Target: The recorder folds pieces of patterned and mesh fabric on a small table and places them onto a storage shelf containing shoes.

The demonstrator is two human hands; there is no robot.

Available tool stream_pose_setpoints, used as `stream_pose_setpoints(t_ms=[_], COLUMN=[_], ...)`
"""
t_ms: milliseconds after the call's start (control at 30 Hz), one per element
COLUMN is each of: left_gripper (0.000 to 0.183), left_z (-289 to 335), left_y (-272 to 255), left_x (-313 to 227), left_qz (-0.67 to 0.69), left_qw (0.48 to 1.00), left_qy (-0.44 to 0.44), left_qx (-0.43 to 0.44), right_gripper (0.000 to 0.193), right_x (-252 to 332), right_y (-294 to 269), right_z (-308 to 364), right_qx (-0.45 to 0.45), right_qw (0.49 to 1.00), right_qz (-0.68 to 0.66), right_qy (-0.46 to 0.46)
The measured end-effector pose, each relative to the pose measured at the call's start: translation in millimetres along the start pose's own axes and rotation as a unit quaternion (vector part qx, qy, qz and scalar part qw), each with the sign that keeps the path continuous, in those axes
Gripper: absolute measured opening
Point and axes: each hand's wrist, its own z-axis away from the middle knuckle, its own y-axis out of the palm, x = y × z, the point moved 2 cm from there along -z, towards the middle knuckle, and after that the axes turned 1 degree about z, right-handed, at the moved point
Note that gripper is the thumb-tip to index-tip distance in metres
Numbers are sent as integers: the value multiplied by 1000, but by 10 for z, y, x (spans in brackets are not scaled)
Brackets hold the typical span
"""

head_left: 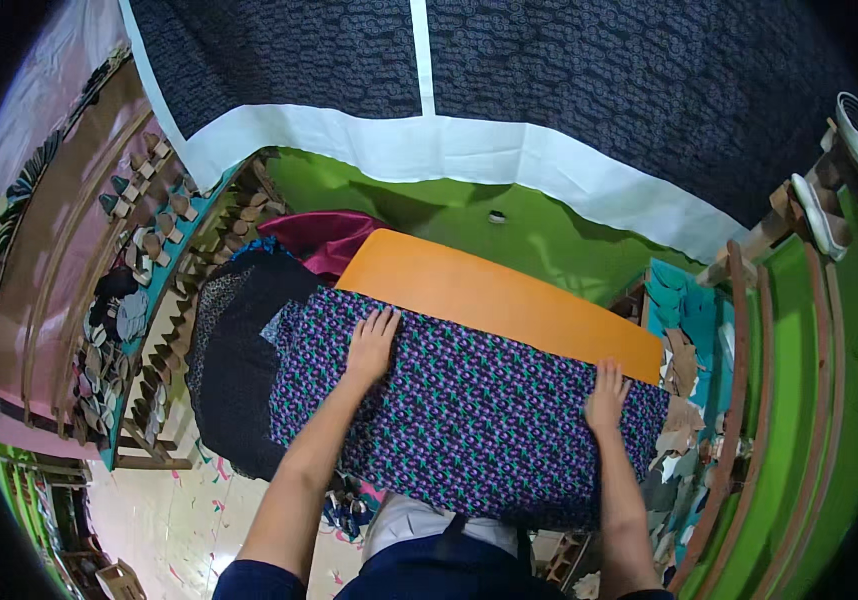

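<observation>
A dark cloth with a small purple, white and green print (479, 425) covers the near part of a smooth orange board (494, 300), whose far strip shows bare. My left hand (373, 345) lies on the cloth near its far left edge, palm down and fingers stretched out. Toward the right end, my right hand (605, 400) rests on the same far edge, its fingers pointing at the orange surface. Neither hand is closed on anything. Black fabric (244, 365) is heaped left of the printed cloth, and shiny magenta cloth (324, 238) sits behind it.
Racks of shoe-shaped pieces (159, 240) stand at the left. On the right, cut scraps (684, 360) lie on a teal surface beside wooden rails (734, 400). A dark patterned curtain with a white border (469, 150) hangs ahead. Bits litter the pale floor (169, 520).
</observation>
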Motion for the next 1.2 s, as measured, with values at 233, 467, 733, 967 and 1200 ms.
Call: stream_pose_setpoints(t_ms=[233, 467, 733, 967, 1200], left_gripper=[75, 37, 22, 22, 34], left_z=[-736, -1079, -1864, -1861, -1753], left_y=[-69, 85, -408, -167, -149], left_x=[192, 628, 177, -127, -181], left_qz=[-8, 48, 4, 7, 32], left_qw=[982, 944, 997, 984, 987], left_qy=[156, 194, 65, 169, 153], left_qx=[104, 264, 32, -51, 32], right_gripper=[49, 26, 27, 26, 25], right_x=[-109, -285, -717, -852, -965], right_y=[-89, -27, -390, -400, -322], right_z=[-425, -462, -1113, -1338, -1250], right_qx=[74, 82, -129, 9, -55], right_qw=[991, 994, 991, 999, 993], right_qz=[73, -14, 22, 41, 96], right_qy=[81, 67, 38, 14, 34])
